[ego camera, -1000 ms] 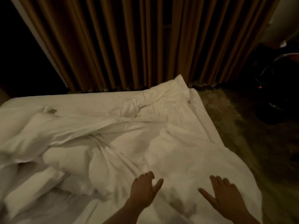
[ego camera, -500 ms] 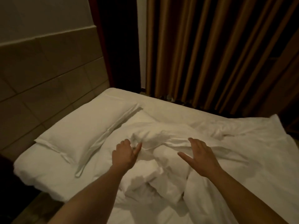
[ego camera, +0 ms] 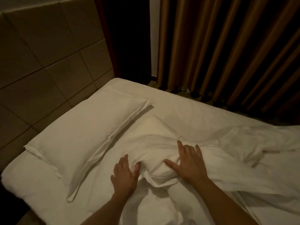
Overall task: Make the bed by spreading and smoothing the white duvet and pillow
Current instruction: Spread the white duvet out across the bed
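Here the left hand (ego camera: pixel 124 176) pinches a bunched fold of the white duvet (ego camera: pixel 162 166) between thumb and fingers, while the right hand (ego camera: pixel 189 164) lies flat on the same bunch with fingers spread, gripping nothing. The duvet is heaped and wrinkled across the bed (ego camera: pixel 186 111). Just beside it, the white pillow (ego camera: pixel 84 137) lies flat against the padded headboard (ego camera: pixel 48 62). Brown curtains (ego camera: pixel 227 46) hang beyond.

I see a padded headboard (ego camera: pixel 48 59) of beige square panels rising along the left, behind the head of the bed. Right of it I make out a dark vertical gap (ego camera: pixel 128 38), then a narrow pale strip (ego camera: pixel 154 36). Brown pleated curtains (ego camera: pixel 227 49) hang across the far side, reaching a dim floor (ego camera: pixel 183 91).
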